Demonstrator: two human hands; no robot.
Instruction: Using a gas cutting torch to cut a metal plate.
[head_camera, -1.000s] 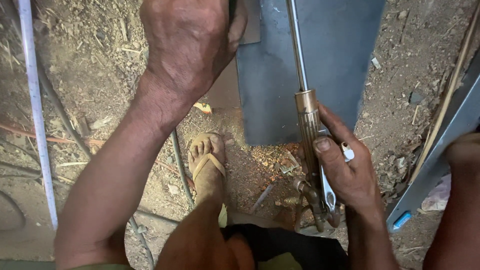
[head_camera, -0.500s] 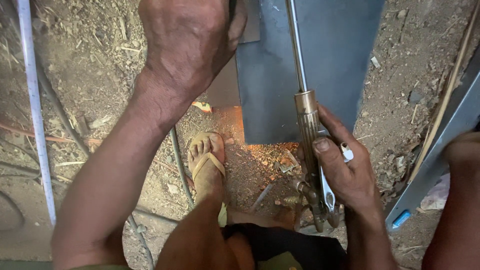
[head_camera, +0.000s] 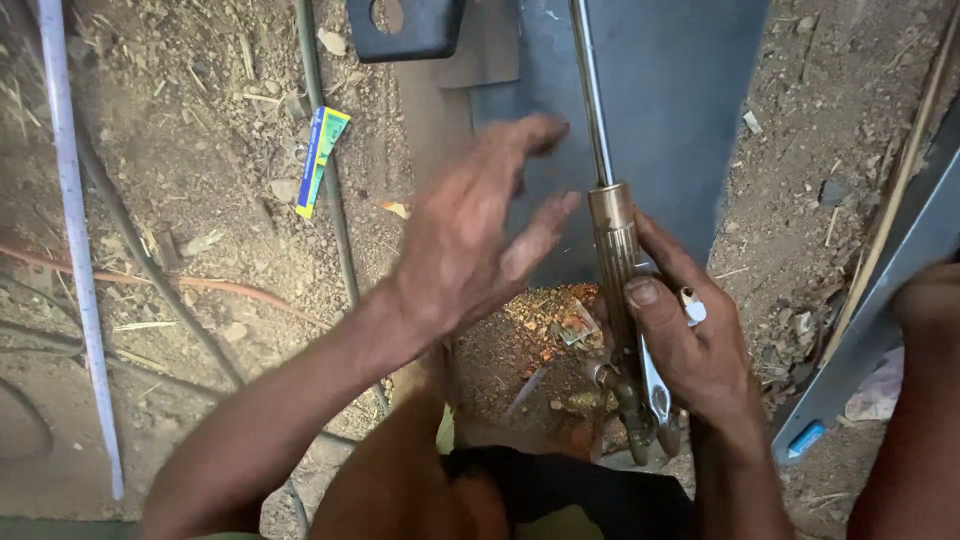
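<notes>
My right hand (head_camera: 690, 345) grips the brass handle of a cutting torch (head_camera: 618, 250), whose thin steel tube runs up over a grey metal sheet (head_camera: 670, 120) lying on the dirt. My left hand (head_camera: 470, 240) hovers open, fingers spread and slightly blurred, just left of the torch handle over the sheet's lower edge. Orange rust flakes (head_camera: 545, 330) lie on the ground below the sheet. A dark metal piece with a round hole (head_camera: 405, 28) sits at the sheet's top left.
Dirt ground with straw all around. A white pipe (head_camera: 75, 250) runs down the left side, dark hoses (head_camera: 330, 200) cross the soil, and a small green-yellow packet (head_camera: 320, 160) lies near them. A grey metal bar (head_camera: 880, 300) slants at the right.
My left hand has come down from the top of the sheet to beside the torch handle, uncovering the dark holed piece. The right hand keeps its hold on the torch.
</notes>
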